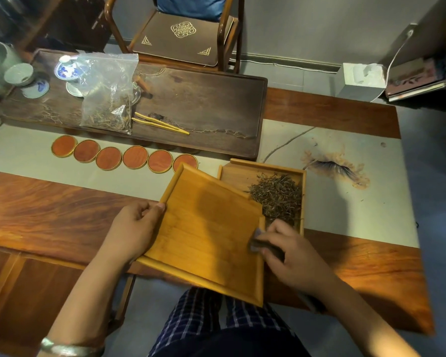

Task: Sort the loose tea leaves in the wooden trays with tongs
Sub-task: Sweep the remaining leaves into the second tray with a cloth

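Hands first: left hand (pixel 137 225) grips the left rim of the empty tray (pixel 206 235), thumb on the edge, fingers curled under. Right hand (pixel 291 253) sits at the tray's right edge w/ fingers bent around something small, dark and blurred; can't tell what it is, or how tight the hold is.

Empty tray looks tilted, near corner hanging past the tabletop (pixel 49 202) edge over the lap, far right side overlapping the second tray (pixel 263 171). Tea leaves (pixel 276 197) are heaped in that second tray, right half, just beyond the right hand.

Risks, as I judge them:
- Tilted tray bumps or levers the second tray's rim → leaves spill onto the pale runner (pixel 345 215). A few strands already lie loose there.
- Right hand is v. close to the pile; a careless sweep drags leaves over the low wall.
- Overhanging corner: if the left grip slackens, tray drops off the edge.

Farther back, the tongs (pixel 160 123) lie unused on the dark board (pixel 216 99), beside a plastic bag (pixel 106 94) of more tea. Reaching across for them means passing over the red coasters (pixel 134 157) and both trays; a sleeve or wrist could catch a rim. Cups beyond the bag are well apart, low concern.
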